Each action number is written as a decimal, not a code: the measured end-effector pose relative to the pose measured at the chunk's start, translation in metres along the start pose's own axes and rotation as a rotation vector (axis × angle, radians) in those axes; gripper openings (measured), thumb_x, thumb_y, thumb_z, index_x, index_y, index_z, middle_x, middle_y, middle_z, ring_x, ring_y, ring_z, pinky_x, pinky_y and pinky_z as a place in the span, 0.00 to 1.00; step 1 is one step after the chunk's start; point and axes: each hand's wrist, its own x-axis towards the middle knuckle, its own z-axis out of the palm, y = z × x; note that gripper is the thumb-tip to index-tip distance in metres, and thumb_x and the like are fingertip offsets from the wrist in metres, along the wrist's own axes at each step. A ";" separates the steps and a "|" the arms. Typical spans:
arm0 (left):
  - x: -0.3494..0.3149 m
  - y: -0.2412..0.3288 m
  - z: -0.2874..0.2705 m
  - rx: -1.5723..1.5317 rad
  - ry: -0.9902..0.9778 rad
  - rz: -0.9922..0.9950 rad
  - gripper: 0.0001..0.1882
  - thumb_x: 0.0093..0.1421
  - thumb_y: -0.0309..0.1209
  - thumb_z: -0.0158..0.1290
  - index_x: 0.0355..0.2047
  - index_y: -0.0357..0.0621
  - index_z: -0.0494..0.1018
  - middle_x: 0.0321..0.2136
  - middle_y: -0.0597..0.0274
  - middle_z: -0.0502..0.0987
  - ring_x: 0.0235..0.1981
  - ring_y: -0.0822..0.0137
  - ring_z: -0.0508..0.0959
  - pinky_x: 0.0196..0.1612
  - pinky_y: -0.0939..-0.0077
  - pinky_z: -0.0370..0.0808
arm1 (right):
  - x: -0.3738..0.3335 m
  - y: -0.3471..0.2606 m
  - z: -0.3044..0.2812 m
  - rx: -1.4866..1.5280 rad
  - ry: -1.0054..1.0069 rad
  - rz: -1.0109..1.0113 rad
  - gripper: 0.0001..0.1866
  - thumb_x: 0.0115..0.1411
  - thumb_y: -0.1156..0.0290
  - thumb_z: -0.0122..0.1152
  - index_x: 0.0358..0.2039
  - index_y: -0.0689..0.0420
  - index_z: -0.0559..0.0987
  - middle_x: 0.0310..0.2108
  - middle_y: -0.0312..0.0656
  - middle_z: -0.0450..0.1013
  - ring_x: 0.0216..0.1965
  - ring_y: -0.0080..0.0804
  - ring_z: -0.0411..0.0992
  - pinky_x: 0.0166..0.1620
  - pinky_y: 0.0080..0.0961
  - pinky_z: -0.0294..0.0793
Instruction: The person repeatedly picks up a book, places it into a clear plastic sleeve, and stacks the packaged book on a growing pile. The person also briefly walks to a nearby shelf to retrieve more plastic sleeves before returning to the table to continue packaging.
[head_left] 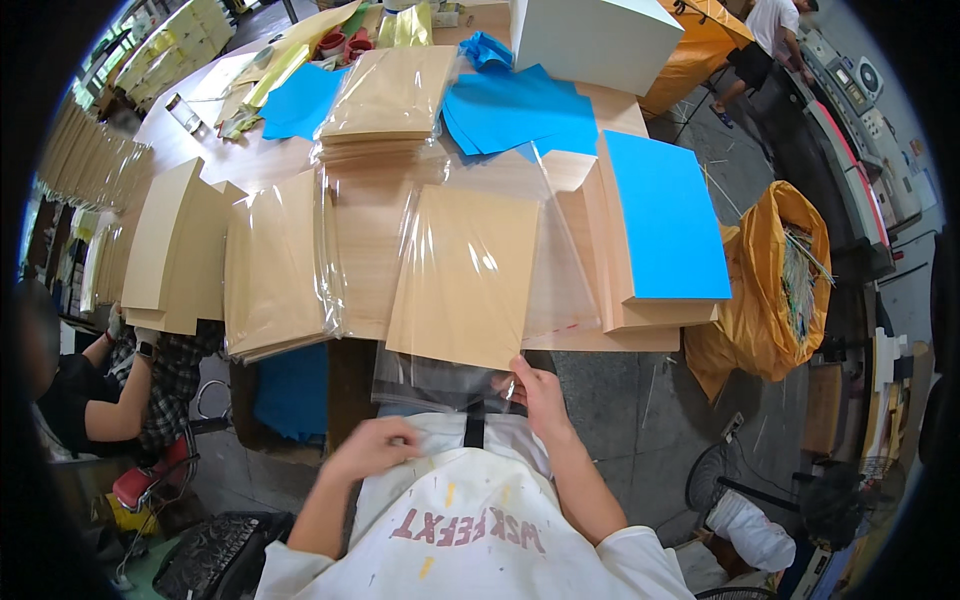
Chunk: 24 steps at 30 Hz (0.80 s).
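A stack of tan paper sheets [465, 275] lies partly inside a clear plastic bag [420, 385], whose loose end hangs over the table's front edge toward me. My right hand [542, 400] is closed on the bag at the lower right corner of the tan stack, thumb on top. Left of the bag's hanging end, my left hand [375, 447] hovers over my white apron, fingers loosely bent and slightly blurred, with nothing visible in it. Beneath the stack's right side lies another clear bag [570, 285], flat on the table.
Left stand bagged tan stacks [275, 265] and bare tan board [165, 240]; a blue-topped stack [665, 220] sits right. Behind lie blue sheets [520, 110] and a white box [595, 45]. An orange sack [765, 290] flanks the table; a co-worker's arm [125, 400] works at left.
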 end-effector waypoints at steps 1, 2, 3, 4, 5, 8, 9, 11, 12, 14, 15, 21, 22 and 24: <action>-0.017 -0.033 -0.024 -0.134 0.102 -0.194 0.05 0.50 0.23 0.62 0.28 0.41 0.78 0.27 0.67 0.76 0.32 0.74 0.75 0.36 0.78 0.72 | -0.002 -0.004 -0.004 -0.015 0.006 0.004 0.20 0.66 0.56 0.54 0.36 0.63 0.79 0.33 0.42 0.79 0.35 0.28 0.78 0.40 0.24 0.76; -0.037 -0.054 -0.048 -0.083 0.284 -0.341 0.04 0.52 0.23 0.60 0.28 0.41 0.77 0.26 0.69 0.74 0.31 0.76 0.73 0.34 0.79 0.71 | -0.003 -0.005 -0.007 -0.029 0.002 -0.016 0.19 0.66 0.57 0.55 0.35 0.63 0.80 0.32 0.42 0.79 0.35 0.28 0.77 0.40 0.24 0.76; -0.060 -0.105 -0.070 -0.348 0.612 -0.390 0.04 0.55 0.25 0.58 0.29 0.45 0.73 0.25 0.70 0.71 0.28 0.77 0.70 0.31 0.78 0.69 | -0.004 -0.006 -0.013 -0.035 -0.004 -0.032 0.18 0.66 0.58 0.55 0.35 0.63 0.80 0.31 0.41 0.79 0.34 0.27 0.77 0.40 0.24 0.76; -0.092 -0.153 -0.097 -0.518 0.815 -0.215 0.05 0.61 0.29 0.54 0.29 0.49 0.69 0.24 0.70 0.67 0.25 0.75 0.66 0.30 0.76 0.67 | -0.007 -0.006 -0.020 -0.039 -0.009 -0.050 0.17 0.66 0.59 0.56 0.35 0.63 0.80 0.30 0.40 0.79 0.34 0.27 0.77 0.40 0.25 0.76; -0.146 -0.261 -0.119 -1.133 1.183 -0.083 0.09 0.66 0.38 0.48 0.29 0.51 0.68 0.23 0.69 0.65 0.23 0.73 0.65 0.28 0.78 0.66 | -0.008 -0.005 -0.023 -0.088 0.007 -0.053 0.16 0.64 0.59 0.58 0.36 0.62 0.79 0.32 0.41 0.78 0.34 0.27 0.77 0.39 0.23 0.76; -0.224 -0.363 -0.093 -1.628 1.592 -0.424 0.15 0.66 0.46 0.44 0.30 0.50 0.70 0.20 0.66 0.68 0.25 0.70 0.68 0.28 0.76 0.65 | -0.011 0.002 -0.024 -0.345 0.141 -0.240 0.14 0.60 0.63 0.64 0.41 0.59 0.78 0.39 0.44 0.76 0.38 0.29 0.75 0.40 0.24 0.74; -0.203 -0.355 -0.083 -1.678 1.127 -0.253 0.17 0.65 0.48 0.45 0.34 0.48 0.71 0.21 0.65 0.70 0.24 0.69 0.69 0.28 0.75 0.67 | -0.025 0.001 -0.020 -0.522 0.252 -0.399 0.16 0.58 0.65 0.65 0.44 0.58 0.77 0.43 0.46 0.74 0.41 0.32 0.74 0.42 0.26 0.74; -0.095 -0.261 -0.036 -1.157 1.121 -0.607 0.22 0.67 0.47 0.44 0.49 0.43 0.73 0.39 0.62 0.78 0.29 0.64 0.77 0.33 0.78 0.73 | -0.034 0.000 -0.015 -0.935 0.372 -0.749 0.23 0.54 0.68 0.68 0.51 0.54 0.74 0.50 0.49 0.69 0.47 0.39 0.71 0.46 0.32 0.72; -0.066 -0.212 -0.020 -0.928 0.961 -0.421 0.19 0.66 0.40 0.48 0.51 0.43 0.72 0.43 0.58 0.78 0.35 0.61 0.79 0.34 0.79 0.73 | -0.037 -0.001 -0.015 -1.165 0.355 -0.932 0.28 0.52 0.69 0.69 0.54 0.51 0.72 0.54 0.50 0.65 0.51 0.43 0.69 0.49 0.35 0.71; -0.006 -0.127 -0.014 -0.023 0.903 -0.103 0.21 0.58 0.24 0.57 0.52 0.38 0.70 0.47 0.49 0.76 0.45 0.58 0.78 0.45 0.68 0.76 | -0.031 0.005 -0.018 -1.411 0.259 -1.188 0.36 0.46 0.69 0.71 0.58 0.43 0.70 0.59 0.49 0.59 0.59 0.51 0.61 0.56 0.45 0.64; 0.010 -0.076 -0.025 0.314 0.796 -0.033 0.26 0.54 0.24 0.60 0.53 0.38 0.69 0.51 0.48 0.74 0.49 0.54 0.76 0.51 0.66 0.74 | -0.031 0.003 -0.016 -1.459 0.242 -1.226 0.36 0.47 0.69 0.71 0.58 0.42 0.71 0.59 0.49 0.59 0.59 0.50 0.61 0.56 0.44 0.64; 0.054 -0.022 -0.053 0.799 0.618 0.621 0.15 0.46 0.24 0.63 0.37 0.46 0.76 0.48 0.57 0.76 0.50 0.57 0.75 0.49 0.64 0.74 | -0.033 -0.016 -0.010 -1.490 0.069 -1.404 0.20 0.49 0.66 0.69 0.45 0.43 0.80 0.57 0.43 0.66 0.58 0.44 0.63 0.55 0.40 0.65; 0.055 -0.022 -0.055 0.814 0.575 0.675 0.12 0.45 0.24 0.63 0.32 0.46 0.77 0.46 0.60 0.77 0.50 0.58 0.76 0.48 0.65 0.75 | -0.039 -0.022 -0.008 -1.475 0.060 -1.392 0.15 0.49 0.67 0.69 0.39 0.47 0.82 0.52 0.39 0.71 0.56 0.40 0.66 0.54 0.38 0.66; 0.053 -0.021 -0.058 0.716 0.589 0.642 0.09 0.44 0.23 0.64 0.26 0.45 0.75 0.43 0.63 0.79 0.47 0.58 0.77 0.47 0.65 0.75 | -0.044 -0.025 -0.014 -1.430 0.025 -1.334 0.15 0.50 0.68 0.68 0.40 0.49 0.82 0.50 0.39 0.73 0.55 0.37 0.68 0.53 0.36 0.67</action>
